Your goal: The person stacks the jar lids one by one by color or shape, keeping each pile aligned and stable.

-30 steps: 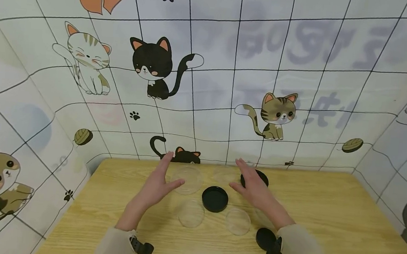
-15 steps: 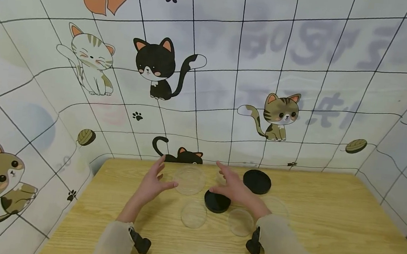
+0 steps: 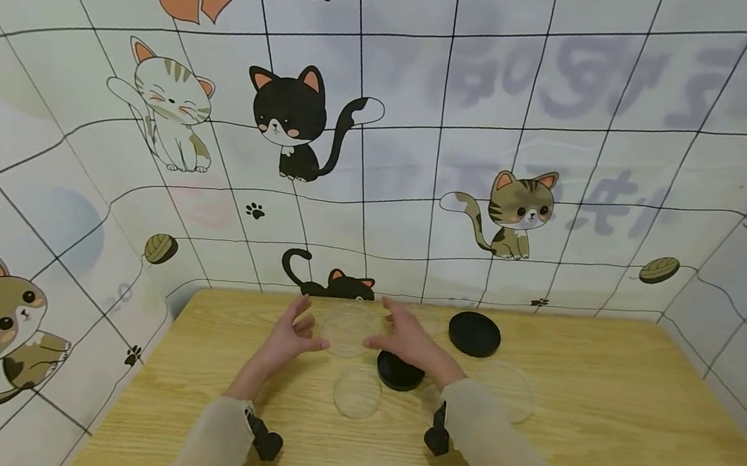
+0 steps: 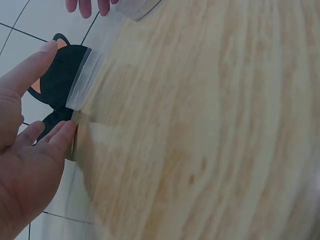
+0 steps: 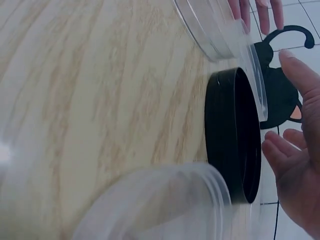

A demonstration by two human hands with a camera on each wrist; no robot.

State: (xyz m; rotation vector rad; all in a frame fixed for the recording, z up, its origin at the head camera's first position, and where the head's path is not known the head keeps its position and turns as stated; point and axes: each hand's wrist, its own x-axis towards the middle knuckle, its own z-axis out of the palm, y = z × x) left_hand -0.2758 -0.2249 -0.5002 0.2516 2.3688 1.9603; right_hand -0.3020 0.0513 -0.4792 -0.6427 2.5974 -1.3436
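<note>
While left hand [image 3: 285,338], right hand [image 3: 409,340] flank it, round dish [image 3: 347,329] lies flat.

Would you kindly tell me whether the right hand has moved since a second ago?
Yes, the right hand has moved left in the head view: it overlapped the rear black disc before, and now sits left of it, near the large clear dish.

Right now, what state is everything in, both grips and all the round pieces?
Large clear dish: lying flat.
Left grip: fingers and thumb apart beside it; contact unclear.
Right grip: likewise, on that dish's other side.
Middle black dish: open side up.
Far black disc: flat; which way up unclear.
Front clear dish: lying flat.
Right clear disc: flat, partly hidden.
Rear clear disc: partly hidden.
Near-right clear dish: only partly visible.
</note>
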